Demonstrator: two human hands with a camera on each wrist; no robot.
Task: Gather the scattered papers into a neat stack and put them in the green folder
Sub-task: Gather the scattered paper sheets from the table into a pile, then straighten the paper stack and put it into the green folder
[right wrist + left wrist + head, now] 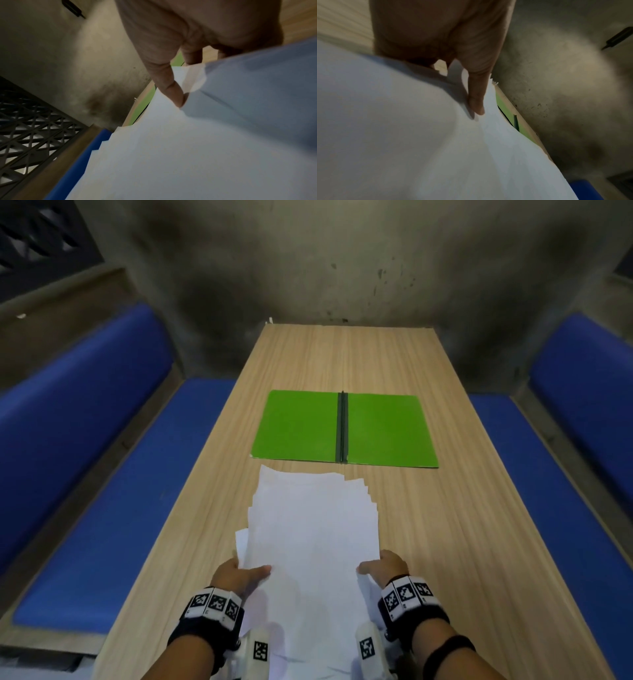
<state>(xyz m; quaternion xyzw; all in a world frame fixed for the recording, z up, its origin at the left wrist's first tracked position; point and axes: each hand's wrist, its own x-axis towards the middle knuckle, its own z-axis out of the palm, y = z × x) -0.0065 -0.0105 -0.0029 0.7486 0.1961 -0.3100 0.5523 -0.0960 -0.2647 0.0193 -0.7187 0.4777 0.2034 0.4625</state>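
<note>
1. White loose sheets of paper, unevenly fanned, are gripped at both sides: left hand and right hand, thumbs on top.
2. Open green folder lies flat just beyond on the wooden table.
3. Wrist views alone show each thumb pressing paper; fingers beneath stay hidden.

Black bands printed with square black-and-white markers wrap my wrists behind my left hand and right hand.
</note>
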